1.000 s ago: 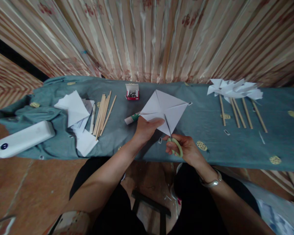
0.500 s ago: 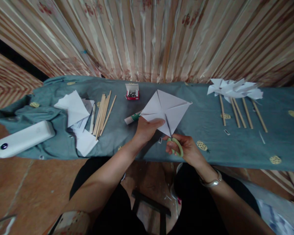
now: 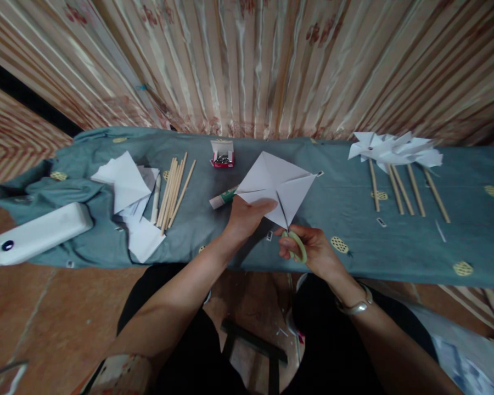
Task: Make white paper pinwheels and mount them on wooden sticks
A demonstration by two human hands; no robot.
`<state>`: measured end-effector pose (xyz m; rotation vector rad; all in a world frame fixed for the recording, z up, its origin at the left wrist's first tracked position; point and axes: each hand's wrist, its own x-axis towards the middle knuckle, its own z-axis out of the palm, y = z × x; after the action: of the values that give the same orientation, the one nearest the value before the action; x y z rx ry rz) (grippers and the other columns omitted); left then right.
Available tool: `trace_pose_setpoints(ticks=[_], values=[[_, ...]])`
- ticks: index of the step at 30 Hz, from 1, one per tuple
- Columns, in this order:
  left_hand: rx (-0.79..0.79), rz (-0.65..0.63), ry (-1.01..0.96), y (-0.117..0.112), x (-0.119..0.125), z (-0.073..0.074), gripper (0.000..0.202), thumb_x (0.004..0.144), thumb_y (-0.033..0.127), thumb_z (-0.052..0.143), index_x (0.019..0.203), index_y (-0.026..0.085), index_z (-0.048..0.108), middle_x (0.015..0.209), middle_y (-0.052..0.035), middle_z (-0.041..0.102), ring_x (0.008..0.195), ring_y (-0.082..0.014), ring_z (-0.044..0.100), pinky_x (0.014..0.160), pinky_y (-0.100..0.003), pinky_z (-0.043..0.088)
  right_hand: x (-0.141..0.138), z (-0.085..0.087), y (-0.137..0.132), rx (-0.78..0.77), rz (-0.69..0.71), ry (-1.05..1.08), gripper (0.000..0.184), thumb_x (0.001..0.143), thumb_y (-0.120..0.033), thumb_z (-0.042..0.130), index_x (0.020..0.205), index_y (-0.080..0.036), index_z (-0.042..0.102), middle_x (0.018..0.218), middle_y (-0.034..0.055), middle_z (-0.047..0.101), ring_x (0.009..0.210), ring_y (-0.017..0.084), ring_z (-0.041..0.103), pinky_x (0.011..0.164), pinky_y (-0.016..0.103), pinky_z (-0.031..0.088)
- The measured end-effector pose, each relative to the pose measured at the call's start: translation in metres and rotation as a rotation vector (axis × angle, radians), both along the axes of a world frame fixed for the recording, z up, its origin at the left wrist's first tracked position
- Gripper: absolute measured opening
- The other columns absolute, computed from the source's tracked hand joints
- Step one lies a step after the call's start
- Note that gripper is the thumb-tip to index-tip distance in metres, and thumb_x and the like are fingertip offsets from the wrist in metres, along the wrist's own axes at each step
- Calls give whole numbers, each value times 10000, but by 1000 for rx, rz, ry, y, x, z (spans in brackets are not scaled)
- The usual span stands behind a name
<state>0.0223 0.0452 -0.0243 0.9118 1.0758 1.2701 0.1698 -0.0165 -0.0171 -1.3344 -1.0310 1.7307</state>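
Note:
A creased white paper square (image 3: 278,184) is held up over the table's near edge, one corner toward me. My left hand (image 3: 242,219) pinches its lower left side, fingers closed on the sheet. My right hand (image 3: 310,249) grips green-handled scissors (image 3: 294,241) just below the paper. Their blades run up into the sheet along the fold from the near corner.
The teal-clothed table (image 3: 346,241) carries loose white paper (image 3: 125,189) and wooden sticks (image 3: 173,189) at the left, a glue stick (image 3: 221,198), a small red box of pins (image 3: 223,155), and finished paper pinwheels (image 3: 395,153) on sticks at the right. A white device (image 3: 39,233) lies far left.
The paper has shifted slightly and the scissor blades sit a little differently in the cut. Both hands stay in almost the same place.

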Motion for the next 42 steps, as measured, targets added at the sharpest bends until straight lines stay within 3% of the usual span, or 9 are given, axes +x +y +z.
trace_pose_setpoints(ticks=[8, 16, 19, 24, 31, 37, 42], values=[[-22, 8, -31, 0, 0, 2, 187, 582, 123, 775, 734, 153, 671, 703, -10, 706, 616, -147, 634, 603, -272, 536, 0, 0, 1, -24, -15, 8, 384, 508, -447, 897, 673, -164, 696, 502, -15, 609, 433, 106, 528, 431, 240, 420], [3, 23, 10, 1, -3, 3, 190, 625, 150, 761, 782, 212, 673, 811, -19, 741, 784, -205, 694, 764, -351, 565, 4, -5, -2, -32, 53, -68, 484, 527, -490, 877, 829, -176, 667, 580, -20, 636, 489, 126, 578, 489, 265, 489], [42, 59, -20, 4, -7, 4, 262, 605, 157, 767, 842, 234, 683, 817, -3, 742, 813, -209, 694, 809, -355, 558, 12, -7, -5, 85, 142, -264, 447, 642, -532, 801, 878, -189, 637, 590, -25, 634, 505, 129, 576, 488, 250, 458], [-5, 122, -15, 9, -16, 3, 325, 594, 155, 779, 897, 234, 692, 830, -2, 744, 755, -198, 693, 751, -339, 564, 36, 3, -13, 372, 227, -850, 360, 783, -488, 692, 978, -188, 651, 635, -2, 669, 492, 149, 587, 466, 256, 374], [-16, 9, 40, -2, -19, -8, 310, 612, 132, 768, 903, 181, 678, 913, -22, 747, 854, -197, 705, 832, -341, 561, 65, 10, -19, 534, 134, -1575, 307, 876, -371, 559, 1077, -148, 627, 665, 92, 719, 612, 281, 706, 527, 308, 420], [19, -192, 279, -12, -12, -16, 279, 594, 92, 746, 848, 189, 682, 943, -57, 759, 940, -256, 703, 919, -439, 537, 65, 15, -12, 477, 179, -1743, 326, 908, -316, 557, 1149, -104, 616, 713, 135, 742, 659, 294, 721, 554, 316, 449], [27, -244, 354, -13, -17, -20, 354, 596, 76, 727, 923, 186, 652, 942, -57, 747, 873, -223, 710, 811, -360, 558, 60, 17, -6, 473, 198, -1772, 331, 920, -289, 569, 1183, -97, 630, 829, 158, 762, 737, 294, 735, 614, 325, 487]])
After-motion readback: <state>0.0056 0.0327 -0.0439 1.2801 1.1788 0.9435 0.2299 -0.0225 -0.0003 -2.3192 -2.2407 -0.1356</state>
